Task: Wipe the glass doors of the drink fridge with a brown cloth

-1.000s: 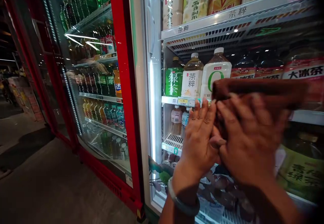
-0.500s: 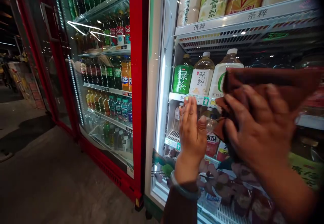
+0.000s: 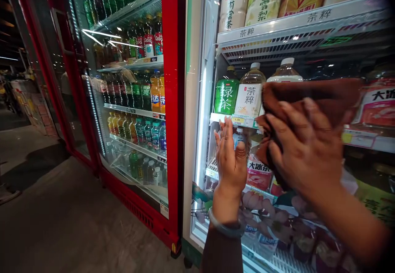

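My right hand [image 3: 304, 145] presses a brown cloth [image 3: 336, 90] against the glass door of a drinks fridge. Its fingers lie spread over the bunched cloth, whose folded edges stick out to the left and above. To the left of it, my left hand [image 3: 231, 160] rests upright at the glass, fingers straight and holding nothing. A bangle [image 3: 226, 225] circles that wrist. Through the glass a green tea bottle [image 3: 226, 94] and a white-labelled tea bottle [image 3: 249, 96] show just above the left hand; the cloth partly covers another bottle [image 3: 285, 75] beside them.
A red-framed fridge [image 3: 173, 112] with shelves of bottles stands to the left. The lit fridge's upper shelf [image 3: 284, 22] carries large bottles. Dark fruit pictures [image 3: 271, 215] cover the lower glass. Concrete floor [image 3: 92, 223] lies at lower left, with stacked boxes [image 3: 31, 100] beyond.
My right hand and the cloth have moved a little left across the glass, uncovering a bottle on the right. My left hand stays nearly in place. The view has shifted slightly.
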A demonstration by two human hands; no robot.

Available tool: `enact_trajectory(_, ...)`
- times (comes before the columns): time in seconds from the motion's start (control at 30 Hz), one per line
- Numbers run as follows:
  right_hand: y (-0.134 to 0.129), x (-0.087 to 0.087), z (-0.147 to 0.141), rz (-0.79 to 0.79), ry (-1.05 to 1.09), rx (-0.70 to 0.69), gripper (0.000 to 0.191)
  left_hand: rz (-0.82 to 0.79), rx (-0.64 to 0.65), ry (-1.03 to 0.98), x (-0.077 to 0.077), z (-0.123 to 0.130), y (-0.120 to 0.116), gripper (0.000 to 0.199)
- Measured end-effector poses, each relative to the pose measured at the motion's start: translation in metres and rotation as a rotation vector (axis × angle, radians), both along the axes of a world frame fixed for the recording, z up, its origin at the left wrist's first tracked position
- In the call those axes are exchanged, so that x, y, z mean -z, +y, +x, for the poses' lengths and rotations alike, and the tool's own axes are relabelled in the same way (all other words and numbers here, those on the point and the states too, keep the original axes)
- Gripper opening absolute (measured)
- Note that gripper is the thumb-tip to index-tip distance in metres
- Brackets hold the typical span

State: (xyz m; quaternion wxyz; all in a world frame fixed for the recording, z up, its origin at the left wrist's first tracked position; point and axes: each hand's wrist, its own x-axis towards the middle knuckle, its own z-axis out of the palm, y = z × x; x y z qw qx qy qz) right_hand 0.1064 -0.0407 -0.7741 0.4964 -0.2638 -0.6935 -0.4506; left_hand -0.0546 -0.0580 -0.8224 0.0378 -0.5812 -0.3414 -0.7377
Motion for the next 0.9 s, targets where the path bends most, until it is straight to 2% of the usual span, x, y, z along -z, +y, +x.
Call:
enact_trajectory(0.1,0.002,0.028,-0.021,-0.051,-0.188,-0.039,0.046,-0.022,0.005,-0.046,0.001,-0.005,-0.001,0.070)
enact_trajectory(0.17,-0.002,0.049,-0.015,-0.077,-0.322,-0.116,0.043,-0.042,-0.025,-0.066,0.002,-0.012,-0.002,0.070)
enact_trajectory(0.2,-0.004,0.055,-0.008,-0.096,-0.363,-0.147,0.043,-0.051,-0.042,-0.074,0.002,-0.017,-0.002,0.071)
enact_trajectory(0.27,-0.007,0.049,0.006,-0.125,-0.376,-0.155,0.041,-0.069,-0.051,-0.093,0.003,-0.025,-0.002,0.073)
enact_trajectory(0.33,-0.005,0.025,0.008,-0.094,-0.310,-0.100,0.039,-0.082,-0.046,-0.101,0.003,-0.029,-0.002,0.076)
enact_trajectory(0.4,-0.001,-0.002,-0.009,-0.021,-0.221,-0.030,0.038,-0.089,-0.064,-0.080,0.003,-0.031,-0.001,0.076)
enact_trajectory(0.47,0.006,-0.016,-0.037,-0.011,-0.199,-0.015,0.043,-0.079,-0.089,-0.053,0.004,-0.030,0.000,0.075)
enact_trajectory(0.53,0.010,-0.010,-0.063,0.008,-0.264,-0.048,0.043,-0.065,-0.090,-0.052,0.005,-0.031,0.002,0.074)
enact_trajectory(0.6,0.011,0.011,-0.074,0.009,-0.374,-0.104,0.039,-0.049,-0.091,-0.072,0.007,-0.033,0.004,0.071)
enact_trajectory(0.67,0.009,0.032,-0.068,-0.003,-0.476,-0.166,0.038,-0.041,-0.112,-0.084,0.009,-0.038,0.006,0.069)
enact_trajectory(0.73,0.005,0.040,-0.051,-0.020,-0.527,-0.196,0.039,-0.050,-0.142,-0.078,0.012,-0.043,0.009,0.068)
enact_trajectory(0.83,0.004,0.021,-0.035,-0.038,-0.433,-0.140,0.038,-0.073,-0.180,-0.050,0.015,-0.047,0.011,0.070)
enact_trajectory(0.9,0.006,0.003,-0.043,-0.021,-0.307,-0.093,0.038,-0.078,-0.208,-0.033,0.016,-0.047,0.012,0.072)
